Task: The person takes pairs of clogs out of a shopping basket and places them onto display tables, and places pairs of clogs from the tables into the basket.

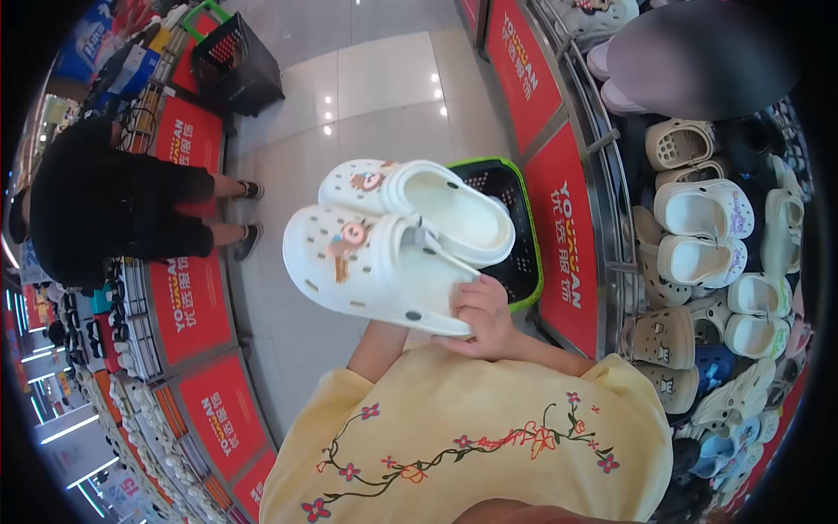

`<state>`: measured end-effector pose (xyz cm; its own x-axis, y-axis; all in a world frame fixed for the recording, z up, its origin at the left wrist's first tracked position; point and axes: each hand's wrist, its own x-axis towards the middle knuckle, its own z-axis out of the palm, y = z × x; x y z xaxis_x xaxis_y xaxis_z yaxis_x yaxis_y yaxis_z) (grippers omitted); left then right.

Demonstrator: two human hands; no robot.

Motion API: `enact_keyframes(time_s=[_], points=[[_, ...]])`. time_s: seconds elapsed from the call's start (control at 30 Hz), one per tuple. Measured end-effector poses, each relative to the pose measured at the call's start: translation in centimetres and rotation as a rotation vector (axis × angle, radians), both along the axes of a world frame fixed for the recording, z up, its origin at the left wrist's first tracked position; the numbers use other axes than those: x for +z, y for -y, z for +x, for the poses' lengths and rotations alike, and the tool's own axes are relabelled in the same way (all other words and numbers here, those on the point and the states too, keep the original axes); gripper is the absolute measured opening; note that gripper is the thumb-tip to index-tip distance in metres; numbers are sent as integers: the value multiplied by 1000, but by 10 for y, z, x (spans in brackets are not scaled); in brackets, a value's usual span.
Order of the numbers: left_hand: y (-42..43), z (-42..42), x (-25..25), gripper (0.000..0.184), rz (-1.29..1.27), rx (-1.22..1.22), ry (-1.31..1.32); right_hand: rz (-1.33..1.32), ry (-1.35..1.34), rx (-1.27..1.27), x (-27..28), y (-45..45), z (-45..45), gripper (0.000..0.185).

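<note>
Pale yellow top point(463, 410) fills the bottom of the frame, flowers stitched right across it, and just above, centre frame, here's the pair of white clogs point(375, 271)! Side by side, toes left, heels right, openings facing up. And look at the right hand point(484, 319): fingers curled over the heel edge of the nearer clog, a narrow, close hold. Left forearm point(377, 348) runs up under the shoes, but the left hand is hidden behind them; no telling how it's set. How would they handle? Light, I'd say, moulded foam by the look, with some give at the rim, smooth but hardly slippery, and not fragile. Best hold: that heel wall, or the broad band over the foot. Go easy on the cartoon charms point(353, 234); those could pop out. Beyond, right of centre, a green-rimmed black basket point(534, 236).
</note>
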<state>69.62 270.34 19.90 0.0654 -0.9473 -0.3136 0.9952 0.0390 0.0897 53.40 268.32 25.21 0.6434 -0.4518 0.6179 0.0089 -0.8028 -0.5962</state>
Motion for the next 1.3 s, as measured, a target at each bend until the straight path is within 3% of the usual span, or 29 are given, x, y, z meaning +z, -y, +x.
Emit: enact_keyframes(time_s=[0.13,0.47,0.67,0.77,0.97,1.3], points=[[-37,63,3,62,14,-22,46,-111,-108,11,-7,-26,50,43],[-91,225,-11,62,115,-79,139,156,-170,8,1,-96,196,28],[-97,268,-8,62,104,-132,168,220,18,-233,4,-91,215,40],[-93,284,-6,62,104,-158,177,52,-83,-437,27,-79,216,45],[-76,308,-1,62,110,-203,202,54,-418,-483,11,-69,220,42],[4,361,-5,62,143,-212,216,179,-396,-506,-5,0,262,45]])
